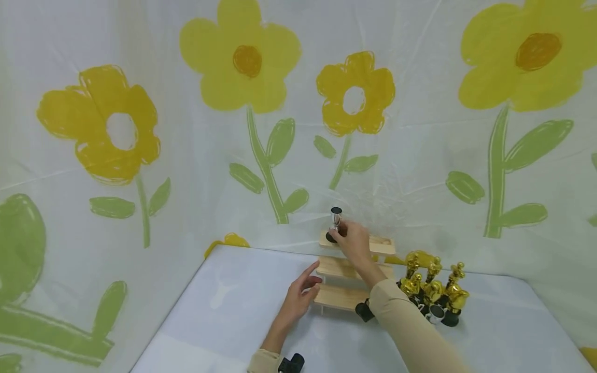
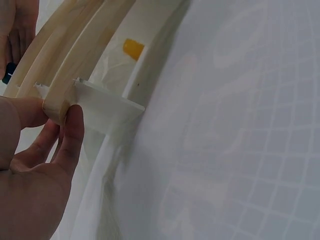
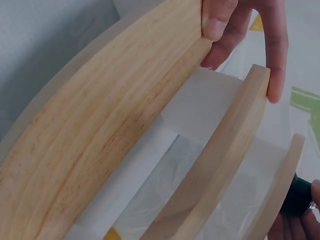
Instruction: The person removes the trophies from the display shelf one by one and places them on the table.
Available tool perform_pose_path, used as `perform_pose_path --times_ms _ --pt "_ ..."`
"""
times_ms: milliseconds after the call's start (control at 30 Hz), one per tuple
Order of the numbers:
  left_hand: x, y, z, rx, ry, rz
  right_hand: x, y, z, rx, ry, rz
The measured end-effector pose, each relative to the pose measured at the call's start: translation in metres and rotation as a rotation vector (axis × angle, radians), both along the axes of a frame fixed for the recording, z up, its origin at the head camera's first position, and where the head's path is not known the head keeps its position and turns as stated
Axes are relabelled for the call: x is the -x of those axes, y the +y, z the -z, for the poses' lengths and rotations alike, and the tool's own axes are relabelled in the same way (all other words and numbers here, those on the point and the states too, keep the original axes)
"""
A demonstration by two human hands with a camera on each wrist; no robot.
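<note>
A small silver trophy cup (image 1: 336,213) with a black base is upright at the left end of the top tier of a wooden stepped shelf (image 1: 340,297). My right hand (image 1: 355,242) pinches the cup around its stem. In the right wrist view the dark base (image 3: 298,195) is right at the top board. Lower down, my left hand (image 1: 296,298) holds the left end of the shelf. Its thumb lies over the lowest board (image 2: 92,47) and a finger is beneath, while another finger reaches the middle board (image 3: 235,130). The shelf boards have no other trophies in sight.
Several gold trophies (image 1: 434,292) with black bases stand grouped right of the shelf, partly behind my right sleeve (image 1: 401,316). Another silver cup (image 1: 436,313) is at their front. A flower-printed curtain (image 1: 410,155) rises behind the white table (image 1: 224,305). White side supports (image 3: 205,95) join the boards.
</note>
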State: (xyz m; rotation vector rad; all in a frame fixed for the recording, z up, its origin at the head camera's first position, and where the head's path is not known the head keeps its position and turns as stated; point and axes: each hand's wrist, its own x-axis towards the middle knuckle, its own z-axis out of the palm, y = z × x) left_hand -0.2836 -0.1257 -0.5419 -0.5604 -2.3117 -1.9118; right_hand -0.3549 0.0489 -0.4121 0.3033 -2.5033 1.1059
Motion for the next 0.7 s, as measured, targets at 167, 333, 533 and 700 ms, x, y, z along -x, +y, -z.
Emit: perform_pose_path --times_ms 167,333,533,700 --pt "0.002 -0.0039 0.0006 0.015 0.004 -0.006 -0.0013 -0.0056 -0.0008 -0.01 0.011 0.029" --pt "0.0006 -0.0037 0.0028 0.011 -0.005 -0.004 -0.0019 -0.0058 0.0021 -0.004 -0.007 0.033" --pt "-0.0003 -0.0028 0.003 0.003 -0.011 0.01 -0.0022 -0.0036 0.0032 0.006 -0.021 0.041" --pt "0.0019 -0.0019 0.0014 0.001 0.002 0.02 -0.0026 -0.0012 0.0 0.007 -0.026 0.046"
